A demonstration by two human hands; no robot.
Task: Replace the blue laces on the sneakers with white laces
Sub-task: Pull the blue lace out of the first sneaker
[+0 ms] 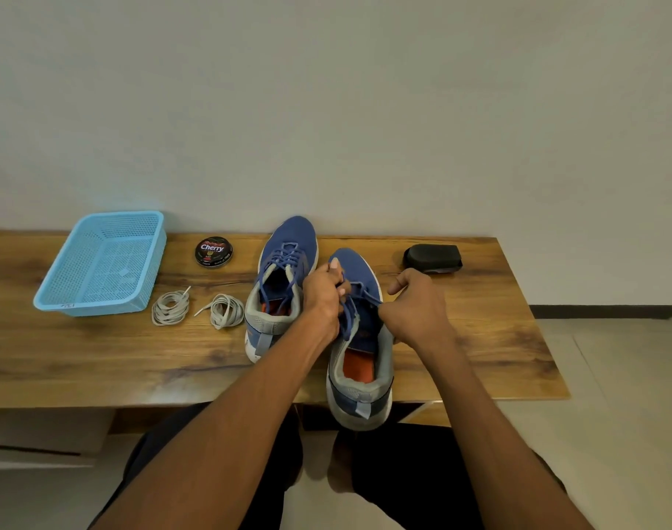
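Note:
Two blue sneakers with grey collars stand on the wooden table [97, 361]. The left sneaker [284, 285] sits farther back, its blue lace still threaded. The right sneaker [359, 353] lies nearer me, heel hanging over the front edge. My left hand [322, 296] pinches the blue lace [349, 311] at that shoe's eyelets. My right hand [418, 307], fingers curled, pulls a strand of the same lace to the right. Two coiled white laces [170, 308] [225, 311] lie left of the sneakers.
A light blue plastic basket [59, 296] stands at the table's left. A round shoe polish tin [214, 252] sits behind the white laces. A black shoe brush [433, 258] lies at the back right. The wall runs right behind the table.

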